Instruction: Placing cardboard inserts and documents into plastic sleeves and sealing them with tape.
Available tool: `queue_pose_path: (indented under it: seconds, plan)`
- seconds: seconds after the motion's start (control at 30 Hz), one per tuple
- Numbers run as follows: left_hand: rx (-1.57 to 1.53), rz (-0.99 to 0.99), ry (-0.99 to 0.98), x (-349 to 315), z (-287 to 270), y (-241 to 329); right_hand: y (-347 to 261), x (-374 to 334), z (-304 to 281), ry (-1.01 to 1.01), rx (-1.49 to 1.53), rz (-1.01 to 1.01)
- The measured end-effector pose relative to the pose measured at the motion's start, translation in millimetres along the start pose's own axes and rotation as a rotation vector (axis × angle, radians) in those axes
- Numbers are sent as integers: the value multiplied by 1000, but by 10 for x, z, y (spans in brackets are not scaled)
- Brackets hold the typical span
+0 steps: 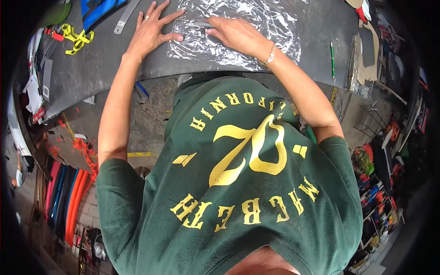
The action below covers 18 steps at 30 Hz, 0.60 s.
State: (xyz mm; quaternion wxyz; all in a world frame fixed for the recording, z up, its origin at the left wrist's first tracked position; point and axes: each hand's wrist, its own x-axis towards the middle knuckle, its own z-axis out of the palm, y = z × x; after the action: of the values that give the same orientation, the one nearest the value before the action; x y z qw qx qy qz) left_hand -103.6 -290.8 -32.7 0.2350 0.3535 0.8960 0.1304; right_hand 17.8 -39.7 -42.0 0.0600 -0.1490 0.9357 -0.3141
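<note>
Crinkled clear plastic sheeting (270,50) lies on the dark worktable in front of me. My left hand (153,27) is open, its fingers spread; the thumb and nearest fingers rest at the plastic's left edge. Over the sheeting, my right hand (233,34) is closed in a pinch on a slim grey, metallic-looking tool (200,24). The tool points left toward my left hand. Glare off the plastic and my fingers hide its exact kind. A metal ruler (123,23) lies left of my left hand.
On the dark worktable (96,59), a green pencil (332,59) lies at the right, near cardboard pieces (368,52). Blue fabric (101,13) and a yellow strap (75,39) lie at the left. Orange and dark rolls (75,206) stand at lower left; cluttered shelves (376,201) line the right.
</note>
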Motion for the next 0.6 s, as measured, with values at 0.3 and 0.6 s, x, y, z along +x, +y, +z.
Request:
queue_pose_path:
  seconds: [0.3,0.6]
  plan:
    - [-8,21,43,-43,-78,39,-71,347,49,-118,-160,-60]
    - [-10,29,62,-35,-78,10,-78,275,-161,-334,-136,70]
